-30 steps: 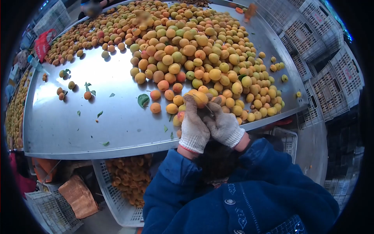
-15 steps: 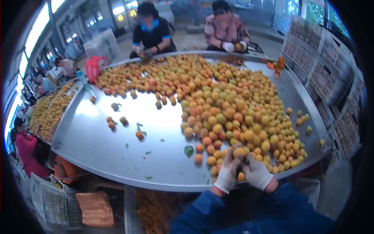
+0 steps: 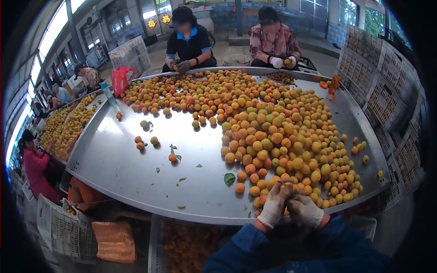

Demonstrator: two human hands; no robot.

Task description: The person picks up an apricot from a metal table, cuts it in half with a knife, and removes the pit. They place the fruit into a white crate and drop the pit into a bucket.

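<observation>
Both my hands wear whitish work gloves with dirty fingers and meet over the near edge of the metal table. My left hand (image 3: 276, 203) has its fingers curled in at the front of the apricot heap (image 3: 273, 136). Just right of it, my right hand (image 3: 307, 210) is closed, its fingertips against the left hand. What they hold between them is hidden by the fingers. Orange-yellow apricots lie right up against both gloves. A loose apricot (image 3: 240, 187) and a green leaf (image 3: 229, 179) lie left of the hands on the metal table (image 3: 136, 182).
Two people sit across the table, gloved hands at the fruit. A bottle (image 3: 108, 92) and red bag (image 3: 122, 81) stand at the far left corner. Stacked crates (image 3: 387, 77) line the right side. Below the near edge is a crate of brownish-orange pieces (image 3: 191, 245).
The view has shifted, so the table sits slightly lower and farther right. The apricot seen between my fingertips before is now out of sight, and my hands have drawn closer together.
</observation>
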